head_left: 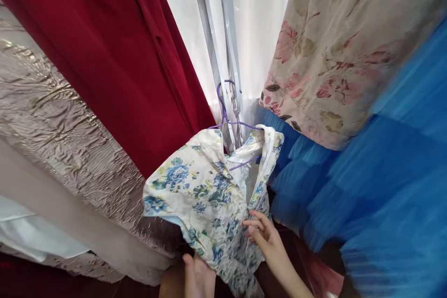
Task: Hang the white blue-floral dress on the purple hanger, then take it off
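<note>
A white garment (206,186) with blue flowers and green leaves hangs on a purple wire hanger (223,114). One shoulder sits over the hanger's right arm; the front opening gapes at the right. At that opening's lower end, my right hand (267,240) pinches the cloth between thumb and bent fingers. My left hand (200,274) is at the garment's lower left edge, thumb raised apart from the fingers. Its fingers lie flat, with their tips hidden behind the cloth. Below the hands the fabric bunches and runs out of view.
Grey metal straps (226,32) hang behind the hanger, before a white curtain (261,18). A red cloth (115,56) and a crinkled pinkish cloth (70,125) hang at left. On the right are a pink-flowered cloth (324,56) and layered blue tulle (391,172).
</note>
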Demonstrator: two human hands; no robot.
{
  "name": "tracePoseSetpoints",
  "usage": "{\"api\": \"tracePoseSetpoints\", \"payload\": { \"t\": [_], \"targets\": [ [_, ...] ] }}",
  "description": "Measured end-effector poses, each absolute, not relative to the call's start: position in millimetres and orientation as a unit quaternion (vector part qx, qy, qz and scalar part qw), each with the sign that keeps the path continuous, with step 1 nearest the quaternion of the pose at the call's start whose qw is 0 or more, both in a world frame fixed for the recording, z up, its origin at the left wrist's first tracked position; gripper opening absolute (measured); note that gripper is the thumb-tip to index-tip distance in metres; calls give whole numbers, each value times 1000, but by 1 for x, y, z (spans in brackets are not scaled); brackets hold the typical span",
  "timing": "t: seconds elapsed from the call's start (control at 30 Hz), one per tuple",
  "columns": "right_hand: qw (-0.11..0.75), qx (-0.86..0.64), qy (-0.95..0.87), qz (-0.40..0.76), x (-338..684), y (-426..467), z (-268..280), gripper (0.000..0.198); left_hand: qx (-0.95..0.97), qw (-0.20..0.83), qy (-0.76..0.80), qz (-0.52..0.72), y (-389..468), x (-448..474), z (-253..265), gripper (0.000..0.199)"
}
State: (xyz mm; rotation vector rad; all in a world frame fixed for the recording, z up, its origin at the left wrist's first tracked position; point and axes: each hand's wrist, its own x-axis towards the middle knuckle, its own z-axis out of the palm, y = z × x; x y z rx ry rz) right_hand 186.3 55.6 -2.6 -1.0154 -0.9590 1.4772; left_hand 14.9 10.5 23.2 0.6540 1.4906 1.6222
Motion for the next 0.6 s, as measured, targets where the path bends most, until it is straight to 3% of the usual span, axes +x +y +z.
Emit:
{"api": "tracePoseSetpoints", "payload": {
  "t": [0.1,0.27,0.5,0.6],
  "targets": [
    [546,-439,-384,601,173,74,-13,52,279,428,624,591,10,7,7,61],
    [584,-460,-384,548,163,87,-23,40,230,436,647,582,22,5,-19,57],
    [513,-452,-515,518,163,83,-9,28,159,474,593,631,8,-4,-34,61],
    [490,-463,-522,523,163,74,-5,30,262,381,633,621,8,-13,-28,51]
  ]
}}
